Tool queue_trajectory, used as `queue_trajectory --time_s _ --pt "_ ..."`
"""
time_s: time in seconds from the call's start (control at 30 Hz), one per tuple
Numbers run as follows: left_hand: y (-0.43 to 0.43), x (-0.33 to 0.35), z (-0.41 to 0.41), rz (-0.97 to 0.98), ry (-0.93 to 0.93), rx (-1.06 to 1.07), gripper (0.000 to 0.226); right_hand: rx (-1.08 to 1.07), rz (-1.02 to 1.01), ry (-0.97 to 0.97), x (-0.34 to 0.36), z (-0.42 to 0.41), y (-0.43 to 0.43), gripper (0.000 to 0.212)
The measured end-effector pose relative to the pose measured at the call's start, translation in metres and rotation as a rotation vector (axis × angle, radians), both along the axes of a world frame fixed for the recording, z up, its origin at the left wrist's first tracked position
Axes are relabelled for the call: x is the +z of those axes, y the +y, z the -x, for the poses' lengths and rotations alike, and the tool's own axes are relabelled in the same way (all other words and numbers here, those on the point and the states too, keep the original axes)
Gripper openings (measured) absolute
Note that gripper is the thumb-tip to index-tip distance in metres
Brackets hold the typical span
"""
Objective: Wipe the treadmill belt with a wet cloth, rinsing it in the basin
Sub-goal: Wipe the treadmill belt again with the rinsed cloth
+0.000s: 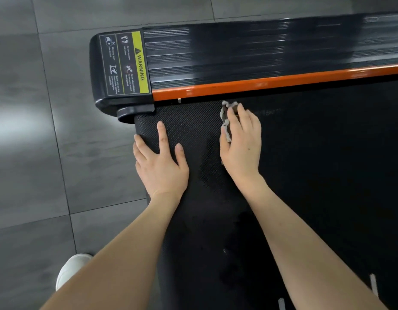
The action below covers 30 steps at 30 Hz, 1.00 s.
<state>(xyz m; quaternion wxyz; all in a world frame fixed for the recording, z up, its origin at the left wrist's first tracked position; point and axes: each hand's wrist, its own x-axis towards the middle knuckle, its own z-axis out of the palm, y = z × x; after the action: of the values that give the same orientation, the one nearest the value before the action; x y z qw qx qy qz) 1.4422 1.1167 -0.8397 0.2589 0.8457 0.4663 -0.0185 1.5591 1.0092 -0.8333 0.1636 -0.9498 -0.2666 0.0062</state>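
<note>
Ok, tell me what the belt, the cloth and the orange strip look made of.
Belt: probably rubber or PVC, matte black, with a fine dimpled texture. Cloth: soft grey fabric, judging by its crumpled folds under the right hand. Orange strip: glossy painted metal or plastic; the sheen leaves it open.

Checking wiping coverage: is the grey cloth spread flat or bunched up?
Bunched: crumpled grey cloth folds poke out beneath the right hand.
</note>
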Motion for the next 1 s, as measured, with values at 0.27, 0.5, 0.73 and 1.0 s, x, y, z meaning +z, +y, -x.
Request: queue_trajectory --time_s 0.27,0.5,0.73,1.0 --pt "0.0 0.0 0.001 0.01 0.01 -0.033 0.057 0.282 0.002 0.048 0.004 0.135 -0.081 0.037" --pt "0.001 -0.001 0.002 -0.013 0.028 -0.061 0.057 -0.006 -0.015 -0.051 -0.004 0.016 0.017 0.036" --pt "0.018 0.006 0.033 0.281 -0.263 -0.055 0.07 0.233 -0.063 -0.005 -0.003 0.136 -0.052 0.033" --pt "0.047 0.005 0.079 0.821 -0.416 0.103 0.085 0.115 -0.12 -0.095 -0.009 0.034 0.057 0.03"
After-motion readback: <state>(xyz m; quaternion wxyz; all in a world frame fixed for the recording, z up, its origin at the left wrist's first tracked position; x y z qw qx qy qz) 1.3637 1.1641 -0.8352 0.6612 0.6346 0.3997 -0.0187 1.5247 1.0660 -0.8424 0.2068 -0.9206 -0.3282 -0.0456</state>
